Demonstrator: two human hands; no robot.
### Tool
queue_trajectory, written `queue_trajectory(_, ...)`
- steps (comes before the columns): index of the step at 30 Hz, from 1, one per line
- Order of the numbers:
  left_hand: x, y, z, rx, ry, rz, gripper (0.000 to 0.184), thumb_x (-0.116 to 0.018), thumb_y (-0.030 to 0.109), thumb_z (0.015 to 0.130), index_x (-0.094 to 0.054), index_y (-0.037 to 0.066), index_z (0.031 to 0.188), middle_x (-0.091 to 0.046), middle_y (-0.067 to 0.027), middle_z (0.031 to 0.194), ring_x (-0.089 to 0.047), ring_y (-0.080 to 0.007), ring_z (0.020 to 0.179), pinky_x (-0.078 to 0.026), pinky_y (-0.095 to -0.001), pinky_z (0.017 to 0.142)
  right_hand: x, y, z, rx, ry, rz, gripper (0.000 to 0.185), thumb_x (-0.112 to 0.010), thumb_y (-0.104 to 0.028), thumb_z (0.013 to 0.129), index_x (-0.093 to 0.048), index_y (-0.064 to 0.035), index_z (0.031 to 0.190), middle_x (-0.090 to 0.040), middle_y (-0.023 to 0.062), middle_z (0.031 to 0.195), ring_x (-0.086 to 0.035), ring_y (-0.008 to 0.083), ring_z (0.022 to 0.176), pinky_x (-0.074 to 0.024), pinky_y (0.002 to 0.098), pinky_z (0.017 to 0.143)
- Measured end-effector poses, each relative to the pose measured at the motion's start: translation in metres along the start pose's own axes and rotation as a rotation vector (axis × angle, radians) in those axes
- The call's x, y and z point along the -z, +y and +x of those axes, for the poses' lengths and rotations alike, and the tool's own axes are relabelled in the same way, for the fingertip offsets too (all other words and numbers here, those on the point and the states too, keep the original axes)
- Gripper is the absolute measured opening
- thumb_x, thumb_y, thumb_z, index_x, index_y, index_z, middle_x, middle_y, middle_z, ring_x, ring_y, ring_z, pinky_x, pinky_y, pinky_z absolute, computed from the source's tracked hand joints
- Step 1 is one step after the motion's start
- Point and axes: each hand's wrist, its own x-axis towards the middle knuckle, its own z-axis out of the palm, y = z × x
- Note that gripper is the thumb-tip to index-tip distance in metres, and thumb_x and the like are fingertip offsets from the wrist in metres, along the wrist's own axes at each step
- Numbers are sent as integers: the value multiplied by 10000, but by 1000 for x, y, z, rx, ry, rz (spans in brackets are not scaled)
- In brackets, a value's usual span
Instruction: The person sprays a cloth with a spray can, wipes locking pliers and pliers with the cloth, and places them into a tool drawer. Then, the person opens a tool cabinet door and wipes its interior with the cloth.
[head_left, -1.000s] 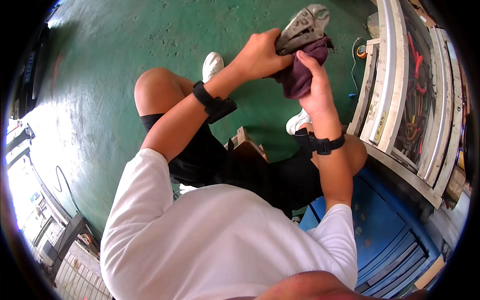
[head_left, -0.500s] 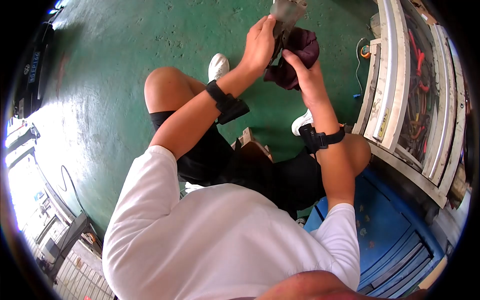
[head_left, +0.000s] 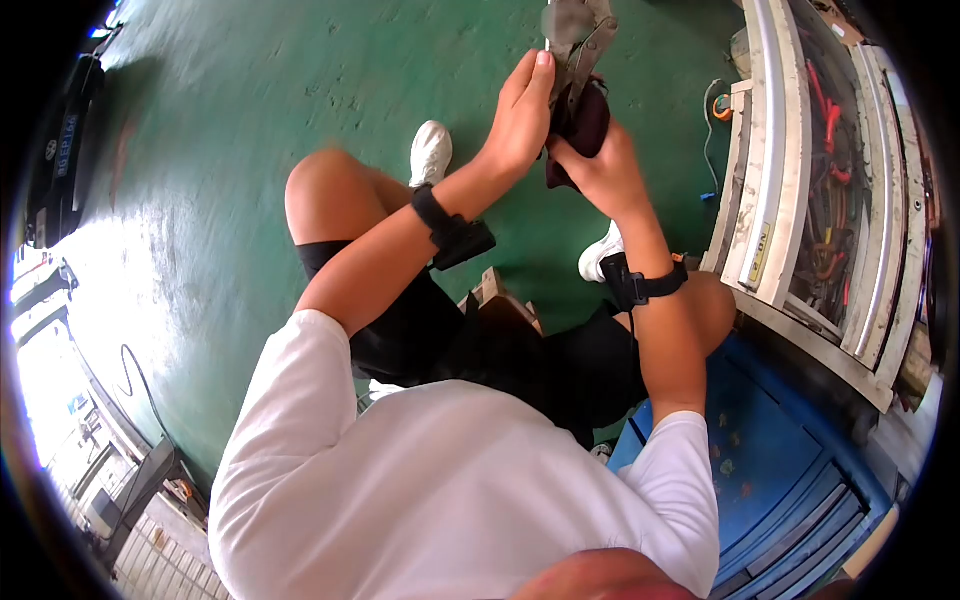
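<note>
Holding the metal pliers [head_left: 588, 50] near the top edge of the view, the left grip [head_left: 520, 118] is curled closed around their handles. The right grip [head_left: 608, 178] is closed on a dark maroon cloth [head_left: 588, 125] bunched against the same handles, some of its fingers hidden. Black straps [head_left: 455, 236] circle both wrists. Beyond the forearms, white shoes [head_left: 431, 155] rest on the green floor [head_left: 240, 110]. To the right stands a pale-framed cabinet [head_left: 778, 160] with red-handled tools [head_left: 832, 122] inside; a blue box [head_left: 750, 430] sits beside the right elbow.
</note>
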Motion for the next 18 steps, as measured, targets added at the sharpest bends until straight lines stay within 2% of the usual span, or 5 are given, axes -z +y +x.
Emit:
queue_trajectory(4,1,-13,2,-7,3,99,395,-345,375,1094,-538,31,1071,-555,-17,933,-509,-115,823,-475,-286,775,3,5,0,-100,-27,-71,357,-723,-137,772,-589,20,1064,-694,141,822,-688,222,761,-540,337,690)
queue_trajectory(9,-1,-14,7,-198,46,576,376,-387,336,1071,-475,-7,944,-499,-225,824,-481,-420,777,-424,-454,739,-3,9,-3,-19,110,-60,331,-702,-127,808,-578,25,1074,-695,172,909,-684,264,815,-529,358,758)
queue_trajectory(13,-9,-3,-4,-136,46,506,385,-413,345,1060,-480,-17,949,-548,-260,879,-536,-432,814,-441,-469,750,-1,4,-5,-132,35,-72,303,-693,-107,873,-565,29,1111,-683,126,885,-657,173,846,-521,338,748)
queue_trajectory(14,-9,-3,-8,-146,35,505,380,-417,359,1071,-465,-3,964,-523,-186,821,-473,-272,730,-450,-404,723,-1,6,-7,-139,31,-64,308,-690,-111,881,-561,35,1119,-683,116,875,-650,164,831,-519,336,744)
queue_trajectory(18,-6,-1,-8,-139,27,578,433,-487,420,1034,-413,1,952,-554,-251,806,-549,-412,738,-452,-466,693,-5,11,-12,-68,47,-114,333,-684,-118,898,-550,50,1152,-689,104,910,-638,152,829,-513,328,756)
